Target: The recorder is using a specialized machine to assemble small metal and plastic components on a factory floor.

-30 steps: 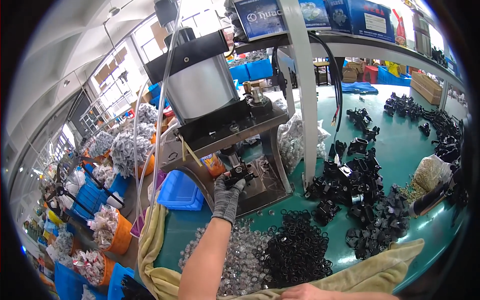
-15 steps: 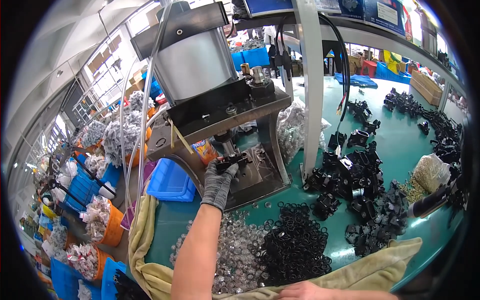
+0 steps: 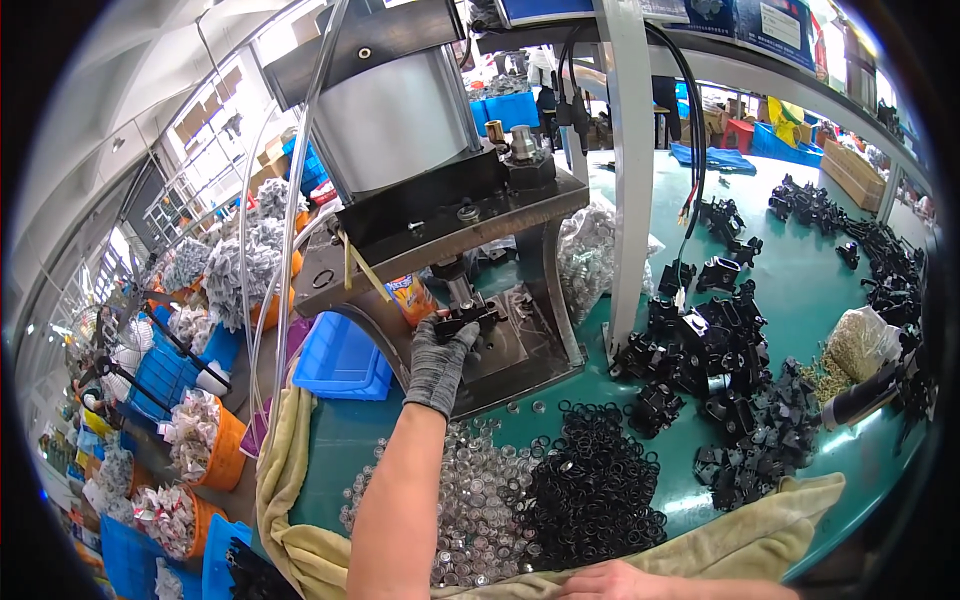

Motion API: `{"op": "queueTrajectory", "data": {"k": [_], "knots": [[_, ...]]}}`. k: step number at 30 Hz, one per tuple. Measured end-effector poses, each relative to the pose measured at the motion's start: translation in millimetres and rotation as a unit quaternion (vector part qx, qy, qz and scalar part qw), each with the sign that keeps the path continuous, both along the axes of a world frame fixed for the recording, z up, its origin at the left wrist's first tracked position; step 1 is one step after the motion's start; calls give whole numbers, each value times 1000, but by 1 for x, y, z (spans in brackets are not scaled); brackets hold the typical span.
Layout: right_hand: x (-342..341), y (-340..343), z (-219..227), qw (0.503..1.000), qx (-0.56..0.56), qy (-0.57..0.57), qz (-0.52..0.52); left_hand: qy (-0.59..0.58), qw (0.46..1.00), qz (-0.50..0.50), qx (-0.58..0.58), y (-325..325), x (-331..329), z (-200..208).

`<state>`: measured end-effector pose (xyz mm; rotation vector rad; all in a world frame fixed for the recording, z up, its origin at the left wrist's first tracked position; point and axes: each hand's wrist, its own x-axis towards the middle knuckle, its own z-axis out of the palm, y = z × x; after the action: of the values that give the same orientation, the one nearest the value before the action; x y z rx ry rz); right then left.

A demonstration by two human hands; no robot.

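Note:
My left hand (image 3: 440, 362), in a grey knit glove, reaches into the metal bench press. Its fingers are closed on a small black plastic part (image 3: 468, 318), held on the press base (image 3: 500, 375) beneath the ram (image 3: 458, 288). The glove hides some of the part. My bare right hand (image 3: 612, 580) lies at the lower edge on a yellow-green towel (image 3: 730, 545), fingers extended to the left, with nothing visible in them. Between my arms are a pile of small clear round pieces (image 3: 475, 510) and a heap of black rings (image 3: 595, 490).
A blue tray (image 3: 340, 360) sits left of the press. On the right, black plastic parts (image 3: 690, 345) are heaped beside a grey upright post (image 3: 630, 180). A bag of small brass-coloured pieces (image 3: 860, 345) lies farther right. Orange tubs (image 3: 228, 450) stand beyond the table's left edge.
The view has shifted very slightly. My left hand stays on the black part under the ram, and my right hand stays on the towel.

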<state>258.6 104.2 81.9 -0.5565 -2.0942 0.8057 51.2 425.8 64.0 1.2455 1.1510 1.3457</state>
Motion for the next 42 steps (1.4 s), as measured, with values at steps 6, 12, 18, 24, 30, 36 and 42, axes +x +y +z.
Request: {"op": "queueTrajectory", "data": {"k": [6,12,18,24,30,36,42], "knots": [[4,-5,2,1000,-12,-22,-16,-22,1000,-16,-11,2,15,5],[1,0,-4,1000,-19,2,-6,-12,1000,-6,-20,-4,5,8],[-1,-3,-1,1000,5,-1,-9,-25,999,-19,-11,-1,8,4],[-3,-4,0,1000,21,-10,-8,-29,999,34,-20,-5,8,-4],[16,-4,-1,976,176,-5,-129,118,984,87,97,-70,-12,24],[34,19,-1,931,99,-116,-333,320,921,126,181,-267,-146,83],[52,14,-6,917,50,-254,-303,645,723,228,-96,-499,-310,1]]}}
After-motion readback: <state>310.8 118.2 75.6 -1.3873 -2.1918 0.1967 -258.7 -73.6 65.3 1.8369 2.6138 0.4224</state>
